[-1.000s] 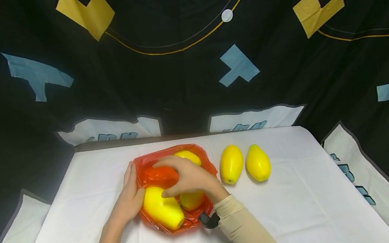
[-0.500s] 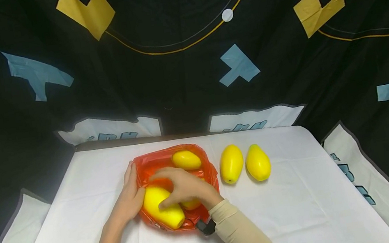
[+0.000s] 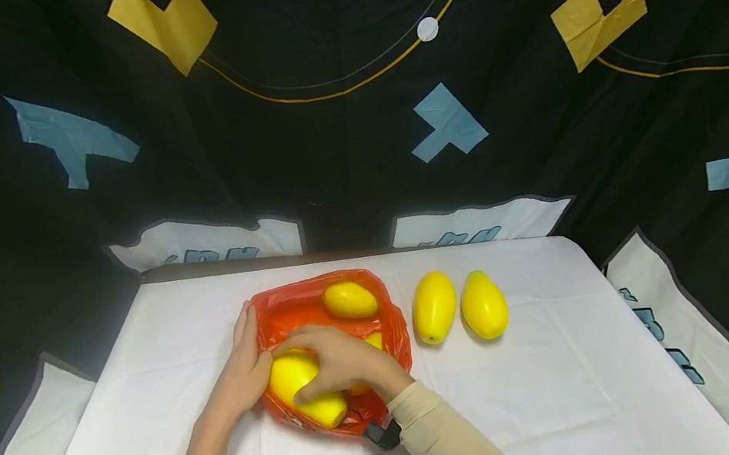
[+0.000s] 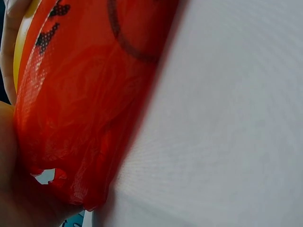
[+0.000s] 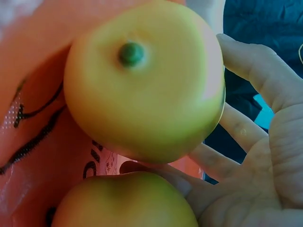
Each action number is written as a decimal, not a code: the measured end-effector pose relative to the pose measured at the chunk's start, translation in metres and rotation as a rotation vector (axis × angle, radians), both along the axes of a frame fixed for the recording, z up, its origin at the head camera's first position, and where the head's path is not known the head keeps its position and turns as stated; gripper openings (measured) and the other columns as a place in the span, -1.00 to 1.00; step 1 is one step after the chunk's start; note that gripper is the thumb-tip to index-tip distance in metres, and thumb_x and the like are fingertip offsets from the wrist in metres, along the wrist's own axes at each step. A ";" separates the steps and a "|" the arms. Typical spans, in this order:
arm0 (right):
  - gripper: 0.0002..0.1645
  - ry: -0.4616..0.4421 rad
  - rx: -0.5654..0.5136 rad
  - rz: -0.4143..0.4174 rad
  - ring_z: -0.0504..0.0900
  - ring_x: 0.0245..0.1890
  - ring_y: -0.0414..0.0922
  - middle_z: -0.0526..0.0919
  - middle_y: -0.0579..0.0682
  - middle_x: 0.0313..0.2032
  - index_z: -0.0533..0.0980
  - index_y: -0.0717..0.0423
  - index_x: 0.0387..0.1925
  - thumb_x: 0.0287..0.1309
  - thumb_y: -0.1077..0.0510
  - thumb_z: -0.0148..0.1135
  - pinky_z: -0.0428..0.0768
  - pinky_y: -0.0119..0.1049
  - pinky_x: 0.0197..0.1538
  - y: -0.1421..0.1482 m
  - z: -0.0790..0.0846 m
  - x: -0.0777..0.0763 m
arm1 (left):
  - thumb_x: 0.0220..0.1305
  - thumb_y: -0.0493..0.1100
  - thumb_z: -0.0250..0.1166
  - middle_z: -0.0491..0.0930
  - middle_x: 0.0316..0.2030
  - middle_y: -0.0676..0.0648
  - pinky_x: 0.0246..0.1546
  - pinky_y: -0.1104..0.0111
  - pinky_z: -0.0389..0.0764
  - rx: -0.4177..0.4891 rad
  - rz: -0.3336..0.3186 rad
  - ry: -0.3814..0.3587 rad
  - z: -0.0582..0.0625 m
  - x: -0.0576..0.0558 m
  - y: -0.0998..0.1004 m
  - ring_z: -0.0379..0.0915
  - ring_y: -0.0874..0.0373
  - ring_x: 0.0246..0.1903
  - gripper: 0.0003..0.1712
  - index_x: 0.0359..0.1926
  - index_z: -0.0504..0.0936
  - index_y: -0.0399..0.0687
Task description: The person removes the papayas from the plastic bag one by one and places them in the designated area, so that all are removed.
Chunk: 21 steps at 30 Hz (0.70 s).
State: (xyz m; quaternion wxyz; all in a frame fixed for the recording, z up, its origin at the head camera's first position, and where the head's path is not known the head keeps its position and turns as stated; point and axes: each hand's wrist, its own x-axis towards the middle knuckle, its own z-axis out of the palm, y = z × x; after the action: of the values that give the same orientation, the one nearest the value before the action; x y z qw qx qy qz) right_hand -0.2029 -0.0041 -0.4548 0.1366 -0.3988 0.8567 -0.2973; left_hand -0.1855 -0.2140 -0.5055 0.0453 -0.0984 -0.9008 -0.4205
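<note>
A red plastic bag (image 3: 292, 309) lies wide on the white-covered table. My left hand (image 3: 241, 371) holds its left rim, fingers stretched along the side and thumb near the fruit. In the left wrist view, the crinkled bag (image 4: 90, 109) passes by the palm. Inside, my right hand (image 3: 331, 364) grips a large yellow fruit (image 3: 291, 378), mango-like in shape. From the right wrist, this fruit (image 5: 147, 90) shows a green stem nub, with the thumb at its side and fingers behind it. A second fruit (image 5: 125, 203) sits just below. Another smaller yellow fruit (image 3: 350, 299) lies at the bag's back.
Two yellow fruits, one rounder (image 3: 483, 305) and one longer (image 3: 435, 307), stand side by side right of the bag. White cloth (image 3: 569, 385) covers the table. Behind it hangs a black curtain (image 3: 326, 155) with yellow and blue shapes.
My right hand has moved down and slightly left, from over the bag's middle onto the large fruit. The fruit at the back is now uncovered. The left hand has stayed put.
</note>
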 end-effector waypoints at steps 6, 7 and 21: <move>-0.17 -0.009 0.016 0.002 0.36 0.15 -0.35 0.44 -0.49 0.16 0.45 -0.42 0.24 -0.16 -0.07 0.54 0.40 -0.21 0.25 0.000 -0.002 0.000 | 0.37 -0.29 0.00 -0.45 0.53 -0.04 0.36 -0.16 -0.02 0.000 -0.006 -0.007 0.002 0.001 0.001 -0.33 -0.12 0.48 -0.10 0.54 -0.34 -0.12; -0.17 -0.014 0.016 0.002 0.37 0.14 -0.35 0.44 -0.48 0.15 0.45 -0.42 0.24 -0.16 -0.07 0.54 0.41 -0.21 0.24 0.000 -0.003 0.001 | 0.38 -0.29 -0.01 -0.46 0.53 -0.04 0.36 -0.16 -0.03 0.001 -0.008 -0.011 0.002 0.002 0.001 -0.34 -0.12 0.48 -0.10 0.54 -0.35 -0.12; -0.20 0.000 0.013 0.002 0.40 0.06 -0.35 0.46 -0.46 0.11 0.47 -0.37 0.19 -0.18 -0.02 0.54 0.45 -0.26 0.18 0.005 -0.001 0.004 | 0.39 -0.30 -0.06 -0.47 0.53 -0.02 0.37 -0.15 -0.07 0.012 -0.019 -0.010 0.002 0.001 0.000 -0.40 -0.07 0.49 -0.13 0.54 -0.36 -0.11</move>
State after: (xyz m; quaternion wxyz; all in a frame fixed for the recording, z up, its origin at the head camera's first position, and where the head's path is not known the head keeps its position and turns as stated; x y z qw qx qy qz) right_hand -0.1986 0.0010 -0.4554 0.1396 -0.3986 0.8583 -0.2916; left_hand -0.1843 -0.2144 -0.5035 0.0374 -0.1045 -0.8974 -0.4270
